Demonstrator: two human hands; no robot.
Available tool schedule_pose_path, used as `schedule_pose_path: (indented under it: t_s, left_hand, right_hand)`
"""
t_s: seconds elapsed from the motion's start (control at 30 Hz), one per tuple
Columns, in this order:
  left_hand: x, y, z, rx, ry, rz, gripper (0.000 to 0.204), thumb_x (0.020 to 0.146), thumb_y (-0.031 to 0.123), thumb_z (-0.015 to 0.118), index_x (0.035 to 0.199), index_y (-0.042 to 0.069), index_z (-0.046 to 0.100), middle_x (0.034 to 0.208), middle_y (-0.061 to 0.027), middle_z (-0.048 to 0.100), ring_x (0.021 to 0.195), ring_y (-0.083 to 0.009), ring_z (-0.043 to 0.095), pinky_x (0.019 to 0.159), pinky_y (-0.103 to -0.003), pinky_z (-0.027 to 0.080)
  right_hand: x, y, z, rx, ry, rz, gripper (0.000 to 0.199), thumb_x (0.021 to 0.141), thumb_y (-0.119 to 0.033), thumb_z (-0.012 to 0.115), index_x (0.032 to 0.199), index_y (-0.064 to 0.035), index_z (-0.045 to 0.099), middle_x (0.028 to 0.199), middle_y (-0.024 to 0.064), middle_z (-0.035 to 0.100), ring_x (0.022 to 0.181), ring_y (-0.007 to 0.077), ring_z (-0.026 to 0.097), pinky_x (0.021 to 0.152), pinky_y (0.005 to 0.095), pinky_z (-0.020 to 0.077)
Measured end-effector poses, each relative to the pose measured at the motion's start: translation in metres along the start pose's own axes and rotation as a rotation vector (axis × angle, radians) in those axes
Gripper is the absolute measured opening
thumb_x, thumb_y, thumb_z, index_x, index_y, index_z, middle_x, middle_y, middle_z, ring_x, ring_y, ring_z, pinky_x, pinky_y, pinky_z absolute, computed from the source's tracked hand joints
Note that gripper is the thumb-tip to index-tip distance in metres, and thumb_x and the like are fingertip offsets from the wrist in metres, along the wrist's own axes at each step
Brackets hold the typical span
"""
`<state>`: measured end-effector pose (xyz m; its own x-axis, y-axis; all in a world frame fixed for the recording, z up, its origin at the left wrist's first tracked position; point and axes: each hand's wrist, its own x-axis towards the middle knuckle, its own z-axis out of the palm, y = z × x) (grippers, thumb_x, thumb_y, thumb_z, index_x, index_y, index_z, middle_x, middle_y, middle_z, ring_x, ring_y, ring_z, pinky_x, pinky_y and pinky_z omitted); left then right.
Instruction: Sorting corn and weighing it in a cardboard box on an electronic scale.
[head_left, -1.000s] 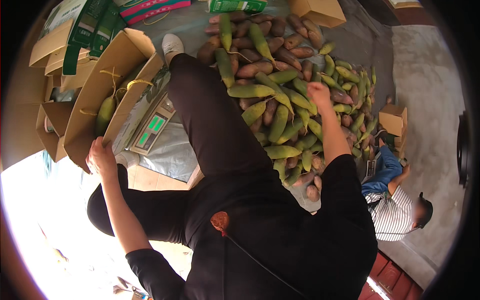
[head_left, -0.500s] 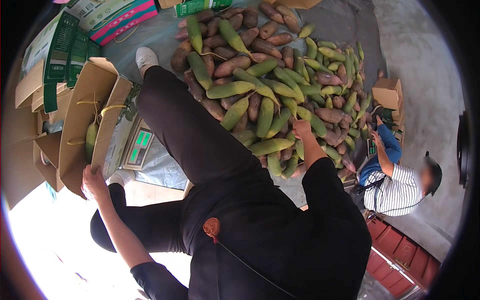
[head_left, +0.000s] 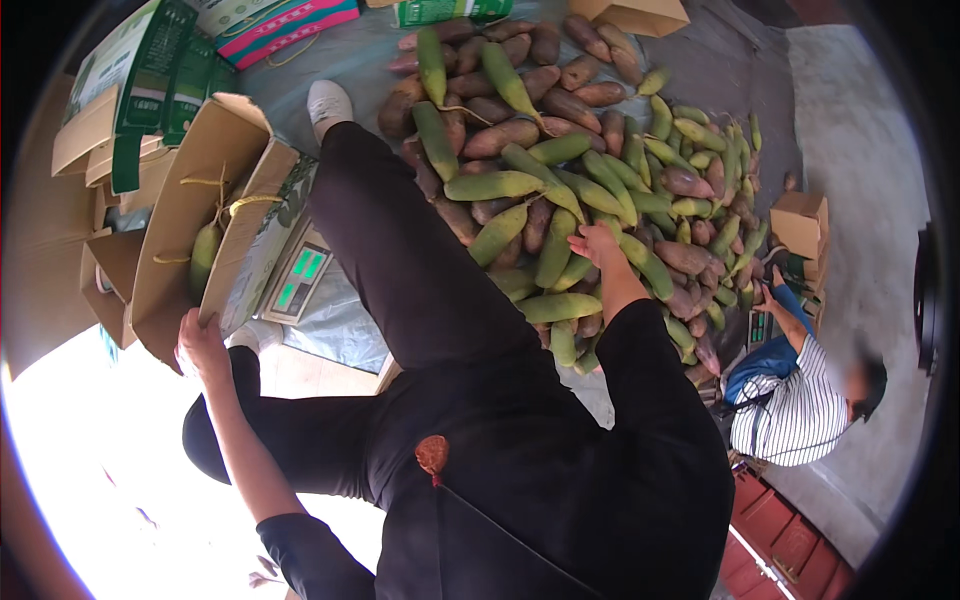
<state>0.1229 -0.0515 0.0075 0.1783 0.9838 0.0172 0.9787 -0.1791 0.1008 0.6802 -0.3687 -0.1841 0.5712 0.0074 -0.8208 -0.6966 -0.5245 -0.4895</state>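
My left hand (head_left: pixel 203 350) is closed on the near edge of an open cardboard box (head_left: pixel 168 240) with yellow cord handles. Inside the box lies a green radish (head_left: pixel 205 258). The box stands at a digital scale (head_left: pixel 295 285) with lit green displays. Over a big pile, my right hand (head_left: pixel 597 245) reaches down with fingers apart, nothing visibly held. Close around it lie long green radishes (head_left: pixel 558 248); whether the fingertips touch one, I cannot tell. Reddish-purple root vegetables (head_left: pixel 500 138) lie among the green ones.
Green printed cartons (head_left: pixel 140 85) stand at the far left, beside a pink and white box (head_left: pixel 285 35). Another cardboard box (head_left: pixel 630 14) is at the top. To the right, a person in a striped shirt (head_left: pixel 790 410) sits near the pile and small boxes (head_left: pixel 800 225).
My right hand has moved slightly left over the radishes, and its fingers have spread. My left hand keeps its hold on the box edge. The whole view has shifted somewhat.
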Motion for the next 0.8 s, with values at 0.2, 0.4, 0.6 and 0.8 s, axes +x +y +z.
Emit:
schedule_pose_path:
  t_s: [0.2, 0.4, 0.6, 0.8]
  left_hand:
    - [0.002, 0.002, 0.001, -0.018, -0.01, 0.012, 0.015, 0.076, 0.016, 0.064, 0.087, 0.008, 0.06, 0.086, -0.0096, 0.062, 0.082, -0.0322, 0.061, 0.071, -0.043, 0.046]
    - [0.004, 0.018, -0.003, 0.042, -0.058, -0.031, 0.016, 0.075, 0.017, 0.066, 0.088, 0.009, 0.061, 0.087, -0.0085, 0.062, 0.088, -0.0291, 0.06, 0.076, -0.043, 0.044]
    - [-0.002, 0.016, -0.012, 0.024, -0.038, -0.031, 0.014, 0.074, 0.014, 0.066, 0.086, 0.01, 0.061, 0.085, -0.0062, 0.062, 0.089, -0.0263, 0.06, 0.077, -0.041, 0.042]
    - [0.001, 0.011, -0.008, 0.001, -0.005, 0.006, 0.013, 0.075, 0.014, 0.063, 0.087, 0.011, 0.062, 0.084, -0.0068, 0.062, 0.089, -0.0258, 0.06, 0.077, -0.041, 0.042]
  right_hand:
    - [0.029, 0.01, -0.013, -0.127, 0.023, -0.022, 0.019, 0.086, -0.013, 0.057, 0.102, -0.0035, 0.053, 0.087, 0.0086, 0.056, 0.071, 0.0205, 0.057, 0.063, 0.038, 0.0561]
    - [0.023, -0.02, -0.024, -0.031, 0.173, -0.355, 0.015, 0.084, -0.017, 0.061, 0.095, -0.007, 0.058, 0.064, 0.0019, 0.048, 0.049, 0.0129, 0.044, 0.04, 0.0288, 0.0407]
    - [-0.031, -0.088, 0.019, 0.025, 0.083, -0.6, 0.018, 0.087, -0.013, 0.057, 0.103, -0.0057, 0.055, 0.071, 0.0003, 0.051, 0.055, 0.0091, 0.046, 0.046, 0.026, 0.0412]
    - [-0.127, -0.147, 0.089, -0.119, -0.096, -0.935, 0.018, 0.086, -0.009, 0.058, 0.104, -0.0054, 0.054, 0.077, -0.0003, 0.054, 0.063, 0.0062, 0.048, 0.049, 0.0214, 0.0404]
